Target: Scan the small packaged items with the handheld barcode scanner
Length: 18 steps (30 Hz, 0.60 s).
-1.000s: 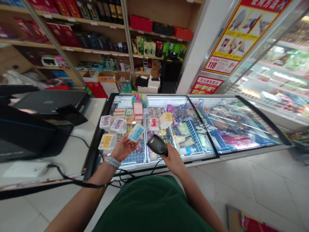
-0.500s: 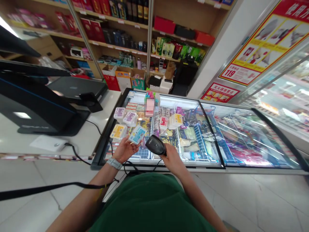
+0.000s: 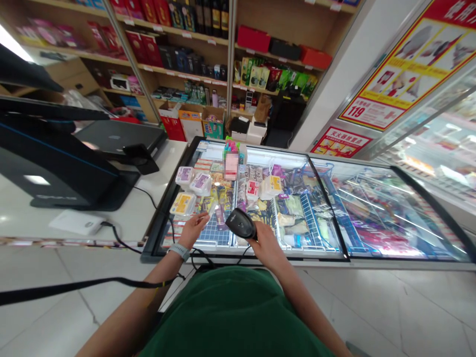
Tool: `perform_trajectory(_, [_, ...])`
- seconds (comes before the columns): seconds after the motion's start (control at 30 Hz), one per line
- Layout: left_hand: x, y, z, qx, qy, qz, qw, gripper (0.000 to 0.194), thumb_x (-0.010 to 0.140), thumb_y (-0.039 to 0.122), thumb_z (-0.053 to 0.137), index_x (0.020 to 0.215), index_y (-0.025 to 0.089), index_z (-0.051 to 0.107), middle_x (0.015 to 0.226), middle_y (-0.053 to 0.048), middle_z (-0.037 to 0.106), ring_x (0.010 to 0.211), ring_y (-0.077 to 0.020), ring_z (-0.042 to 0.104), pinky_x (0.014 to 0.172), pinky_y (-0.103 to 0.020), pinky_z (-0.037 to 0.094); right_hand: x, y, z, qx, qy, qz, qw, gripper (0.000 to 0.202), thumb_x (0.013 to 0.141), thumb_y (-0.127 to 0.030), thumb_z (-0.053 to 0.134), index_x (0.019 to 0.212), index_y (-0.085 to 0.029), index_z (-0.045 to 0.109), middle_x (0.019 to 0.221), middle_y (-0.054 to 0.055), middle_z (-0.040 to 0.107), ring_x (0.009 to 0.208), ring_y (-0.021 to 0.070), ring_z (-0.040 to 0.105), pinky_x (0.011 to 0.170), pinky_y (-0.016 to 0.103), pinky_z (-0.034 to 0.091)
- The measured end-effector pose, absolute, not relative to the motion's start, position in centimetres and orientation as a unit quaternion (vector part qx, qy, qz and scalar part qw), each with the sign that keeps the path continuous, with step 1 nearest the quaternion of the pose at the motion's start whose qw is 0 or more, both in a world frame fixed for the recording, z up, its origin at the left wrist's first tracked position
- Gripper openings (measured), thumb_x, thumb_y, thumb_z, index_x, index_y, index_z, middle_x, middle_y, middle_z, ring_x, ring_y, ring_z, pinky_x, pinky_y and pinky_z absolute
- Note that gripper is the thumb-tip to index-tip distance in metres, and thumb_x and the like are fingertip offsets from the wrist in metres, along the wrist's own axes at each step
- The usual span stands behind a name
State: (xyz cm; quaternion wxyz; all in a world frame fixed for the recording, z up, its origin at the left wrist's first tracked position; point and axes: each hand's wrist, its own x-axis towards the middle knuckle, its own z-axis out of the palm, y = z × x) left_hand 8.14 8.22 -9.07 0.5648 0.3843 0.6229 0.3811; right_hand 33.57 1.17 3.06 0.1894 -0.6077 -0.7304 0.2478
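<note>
Left of the freezer (image 3: 329, 210) we have the desk (image 3: 137, 223); behind the freezer, shelves (image 3: 201, 37); on it, boxes (image 3: 183, 203); above its front part, the scanner (image 3: 241, 224).

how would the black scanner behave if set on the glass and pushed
The scanner probably won't bend, as it looks hard-shelled. Its rounded shape might make it rock, and the smooth-looking glass could let it slide.
</note>
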Motion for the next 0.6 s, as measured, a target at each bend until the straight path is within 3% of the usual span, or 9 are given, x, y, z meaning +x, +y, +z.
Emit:
perform_trajectory(0.17, [8.2, 9.9, -11.5, 0.488, 0.724, 0.319, 0.369, 0.041, 0.070, 0.040, 0.069, 0.106, 0.020, 0.061, 0.113, -0.012, 0.062, 0.120, -0.0332, 0.049, 0.101, -0.045, 0.035, 33.9, 1.0, 2.9, -0.620, -0.723, 0.243, 0.185, 0.017, 0.082, -0.015, 0.056, 0.099, -0.015, 0.054, 0.098, 0.010, 0.061, 0.091, 0.0235, 0.055, 0.082, 0.034, 0.039])
perform_trajectory(0.37, [9.7, 10.9, -13.1, 0.545, 0.770, 0.219, 0.249, 0.047, 0.078, 0.042, 0.062, 0.116, 0.016, 0.054, 0.118, -0.016, 0.057, 0.110, -0.0305, 0.056, 0.092, -0.045, 0.043, 34.6, 0.7, 2.8, -0.630, -0.709, 0.246, 0.199, 0.020, 0.083, -0.014, 0.055, 0.103, -0.015, 0.054, 0.100, 0.010, 0.061, 0.094, 0.0227, 0.055, 0.084, 0.033, 0.038])
perform_trajectory(0.6, [10.8, 12.1, -13.1, 0.576, 0.779, 0.143, 0.202, 0.048, 0.083, 0.045, 0.057, 0.120, 0.015, 0.049, 0.124, -0.016, 0.054, 0.100, -0.0265, 0.061, 0.084, -0.043, 0.047, 35.0, 0.5, 2.6, -0.636, -0.702, 0.243, 0.208, 0.016, 0.084, -0.015, 0.055, 0.099, -0.016, 0.053, 0.099, 0.008, 0.061, 0.092, 0.0220, 0.054, 0.082, 0.032, 0.038])
